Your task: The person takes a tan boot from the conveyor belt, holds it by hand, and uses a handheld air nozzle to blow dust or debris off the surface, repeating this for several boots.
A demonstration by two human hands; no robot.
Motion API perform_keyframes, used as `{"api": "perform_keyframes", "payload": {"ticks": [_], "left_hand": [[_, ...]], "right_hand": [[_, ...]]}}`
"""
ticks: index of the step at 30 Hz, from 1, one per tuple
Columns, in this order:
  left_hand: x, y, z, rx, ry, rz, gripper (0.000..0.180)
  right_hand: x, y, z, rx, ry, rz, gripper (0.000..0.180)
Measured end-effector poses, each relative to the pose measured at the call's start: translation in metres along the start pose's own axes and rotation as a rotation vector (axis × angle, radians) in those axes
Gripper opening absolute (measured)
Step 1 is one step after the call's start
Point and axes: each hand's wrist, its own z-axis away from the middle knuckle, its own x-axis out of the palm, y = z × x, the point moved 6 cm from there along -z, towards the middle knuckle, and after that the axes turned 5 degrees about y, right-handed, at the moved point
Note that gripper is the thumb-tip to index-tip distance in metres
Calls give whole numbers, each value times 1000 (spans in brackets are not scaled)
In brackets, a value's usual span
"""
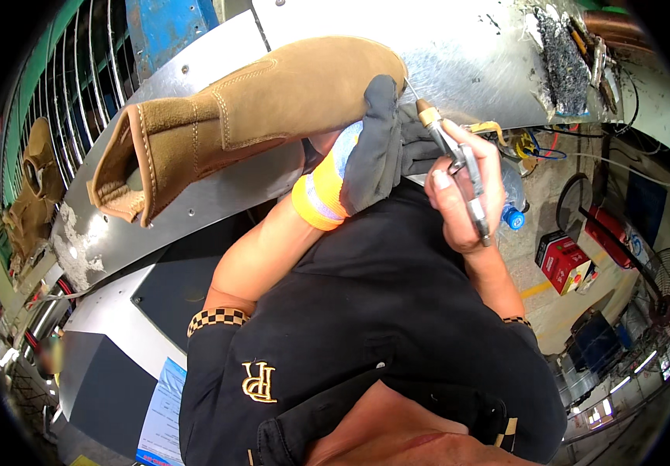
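Note:
A tan ankle boot lies on its side above the metal bench, its open shaft to the left and its toe to the right. My left hand, in a dark grey work glove with an orange cuff, grips the boot near the toe; the thumb presses its near side and part of the grip is hidden. My right hand is bare and closed round a slim pen-like metal tool with a brass-coloured nose. Its thin tip points at the toe's edge; whether it touches, I cannot tell.
The metal bench curves across the far side, with a dark crusted patch at its right. More tan boots stand at far left beside a wire rack. At right are a blue-capped bottle, cables and a red box.

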Motion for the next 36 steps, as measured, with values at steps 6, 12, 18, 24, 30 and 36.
{"api": "perform_keyframes", "payload": {"ticks": [6,12,18,24,30,36], "left_hand": [[-16,-3,3,79,-69,-108,66],[-4,97,107,492,-202,-1076,72],[-39,205,183,1056,404,-1294,68],[-62,193,158,667,638,-1081,53],[-64,192,159,646,634,-1156,50],[-62,192,159,617,673,-1105,50]], "right_hand": [[-3,8,-7,10,-162,-346,45],[-26,-9,-49,-203,-58,-168,43],[-2,-9,-108,-358,-199,69,44],[22,-33,-120,-523,-252,320,28],[-11,-44,-105,-51,-414,-141,14],[-11,-37,-93,145,-335,-224,14]]}}
